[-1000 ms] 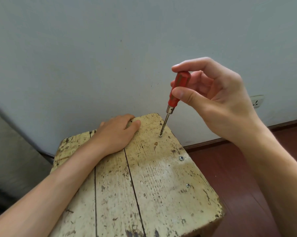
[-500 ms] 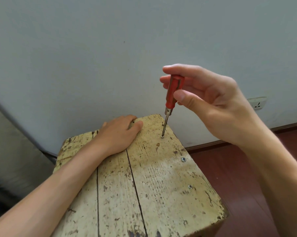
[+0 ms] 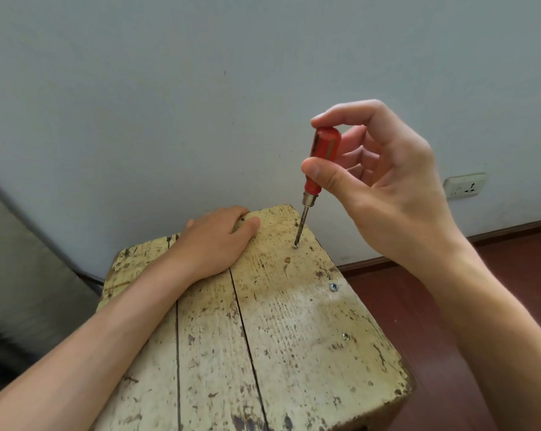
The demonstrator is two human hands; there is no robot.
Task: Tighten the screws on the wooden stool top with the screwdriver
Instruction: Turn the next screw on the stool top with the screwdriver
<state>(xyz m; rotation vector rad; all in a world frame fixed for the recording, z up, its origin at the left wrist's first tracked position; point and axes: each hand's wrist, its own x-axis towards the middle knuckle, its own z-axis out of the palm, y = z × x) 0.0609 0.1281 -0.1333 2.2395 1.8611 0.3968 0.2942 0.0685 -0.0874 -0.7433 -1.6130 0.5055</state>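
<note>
A worn, pale yellow wooden stool top (image 3: 281,331) made of planks fills the lower middle. My right hand (image 3: 384,188) is shut on a red-handled screwdriver (image 3: 320,160), held nearly upright. Its tip stands in a screw (image 3: 295,246) near the far right corner of the top. Two more screws (image 3: 334,287) (image 3: 345,336) show along the right edge. My left hand (image 3: 214,247) lies flat on the far edge of the stool, fingers curled over the rim, holding nothing loose.
A pale wall (image 3: 200,88) rises right behind the stool, with a socket (image 3: 465,185) low at the right. Red-brown floor (image 3: 449,306) lies to the right. A grey blurred object (image 3: 20,290) stands at the left.
My right hand has turned the screwdriver's handle between fingers and thumb, and the grip has shifted; the tip stays on the same screw. My left hand has not moved on the stool.
</note>
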